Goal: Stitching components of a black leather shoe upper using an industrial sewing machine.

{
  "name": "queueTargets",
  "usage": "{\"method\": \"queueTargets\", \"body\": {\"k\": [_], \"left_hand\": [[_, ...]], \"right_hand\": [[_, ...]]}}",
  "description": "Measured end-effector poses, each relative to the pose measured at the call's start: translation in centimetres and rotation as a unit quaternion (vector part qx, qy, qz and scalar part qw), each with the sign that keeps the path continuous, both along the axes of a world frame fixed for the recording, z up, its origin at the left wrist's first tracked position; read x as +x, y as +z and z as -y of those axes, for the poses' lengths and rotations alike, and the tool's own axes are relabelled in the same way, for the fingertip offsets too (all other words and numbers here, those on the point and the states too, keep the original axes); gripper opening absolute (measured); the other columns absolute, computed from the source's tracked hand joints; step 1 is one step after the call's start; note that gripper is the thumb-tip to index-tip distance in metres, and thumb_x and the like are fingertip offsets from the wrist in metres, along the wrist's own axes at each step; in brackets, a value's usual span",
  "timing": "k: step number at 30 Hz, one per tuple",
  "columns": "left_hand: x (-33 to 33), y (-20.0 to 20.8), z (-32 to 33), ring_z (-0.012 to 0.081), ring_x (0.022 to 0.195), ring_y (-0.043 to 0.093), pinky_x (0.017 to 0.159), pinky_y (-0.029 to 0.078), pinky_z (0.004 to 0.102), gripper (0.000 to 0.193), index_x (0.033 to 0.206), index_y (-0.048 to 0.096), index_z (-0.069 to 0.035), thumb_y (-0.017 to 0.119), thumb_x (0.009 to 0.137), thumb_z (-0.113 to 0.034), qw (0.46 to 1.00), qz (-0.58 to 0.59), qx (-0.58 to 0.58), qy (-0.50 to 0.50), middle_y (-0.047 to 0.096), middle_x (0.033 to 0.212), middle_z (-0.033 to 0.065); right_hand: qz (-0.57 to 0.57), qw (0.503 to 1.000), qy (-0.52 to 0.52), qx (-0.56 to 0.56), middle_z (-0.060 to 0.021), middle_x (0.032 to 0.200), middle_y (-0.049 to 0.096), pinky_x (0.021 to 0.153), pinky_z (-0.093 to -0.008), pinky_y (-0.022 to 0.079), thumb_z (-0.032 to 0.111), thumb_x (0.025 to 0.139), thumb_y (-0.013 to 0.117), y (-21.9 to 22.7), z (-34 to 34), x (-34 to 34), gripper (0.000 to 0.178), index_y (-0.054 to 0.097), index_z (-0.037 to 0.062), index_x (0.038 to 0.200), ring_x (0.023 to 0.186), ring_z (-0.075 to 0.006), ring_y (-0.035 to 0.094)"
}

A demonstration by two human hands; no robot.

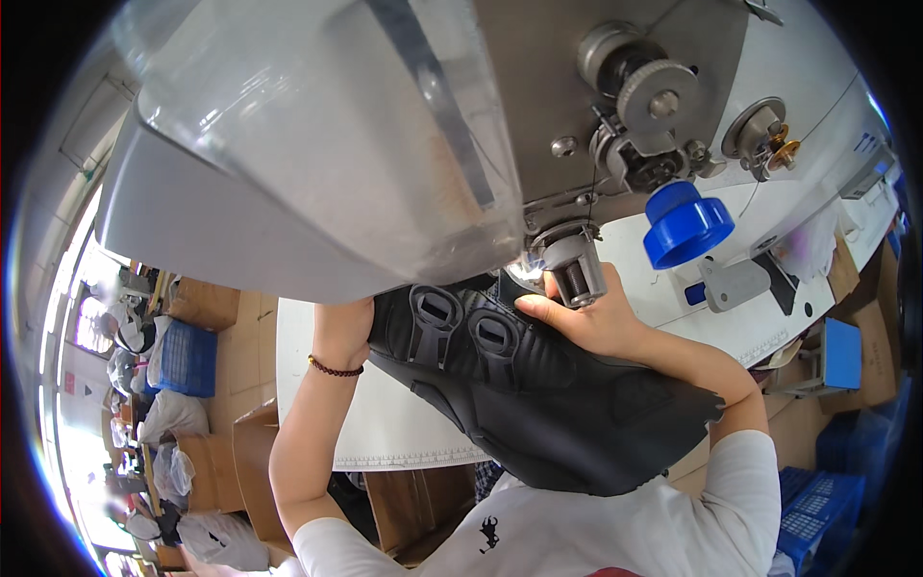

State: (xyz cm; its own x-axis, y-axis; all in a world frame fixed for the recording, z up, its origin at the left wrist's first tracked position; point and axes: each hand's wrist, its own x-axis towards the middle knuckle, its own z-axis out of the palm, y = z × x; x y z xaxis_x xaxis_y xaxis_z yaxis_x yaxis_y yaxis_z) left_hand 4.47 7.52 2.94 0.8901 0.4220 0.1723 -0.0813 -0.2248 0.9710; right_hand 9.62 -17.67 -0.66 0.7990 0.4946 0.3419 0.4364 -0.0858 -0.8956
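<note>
A black leather piece (567, 413) with ribbed panels and two slotted loop tabs (495, 335) drapes from the sewing machine (538, 115) down against my shirt. My right hand (601, 322) grips its upper edge beside the stitching area, thumb on top, the other fingers partly behind a grey metal cylinder (574, 269). My left hand (348, 319) is at the piece's left end. Its fingers are hidden under the machine's grey cover (250, 212), so their pose cannot be seen. The needle point is out of sight behind the machine head.
A blue knob (687, 226) and thread tension dials (659, 96) jut from the machine above my right hand. The white table (385, 423) has a ruler strip along its near edge. Cardboard boxes (207, 303) and blue crates (187, 358) stand left; a blue stool (841, 354) is right.
</note>
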Motion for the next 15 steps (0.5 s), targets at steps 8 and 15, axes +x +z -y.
{"method": "queueTargets", "body": {"k": [8, 15], "left_hand": [[0.4, -1.3, -0.8, 0.0136, 0.089, 0.052, 0.077, 0.042, 0.0263, 0.020, 0.101, 0.054, 0.001, 0.048, 0.082, -0.003, 0.999, 0.029, 0.010, 0.013, 0.057, 0.098, 0.0071], [2.3, -3.3, -4.2, 0.0140, 0.093, 0.052, 0.081, 0.042, 0.0266, 0.024, 0.107, 0.051, -0.002, 0.048, 0.084, -0.008, 0.972, 0.090, -0.171, -0.131, 0.056, 0.103, 0.0063]], "right_hand": [[0.041, 0.998, -0.028, 0.036, -0.0049, 0.058, 0.051, 0.050, -0.0258, 0.039, 0.020, 0.069, 0.070, -0.7, -0.6, 0.0, 0.027, 0.049, 0.0037, 0.068, 0.052, -0.0131, 0.049], [0.119, 0.989, -0.070, 0.062, -0.0075, 0.056, 0.049, 0.046, -0.0293, 0.038, 0.017, 0.067, 0.069, -1.6, -1.5, -0.7, 0.025, 0.047, 0.0039, 0.066, 0.047, -0.0203, 0.049]]}}
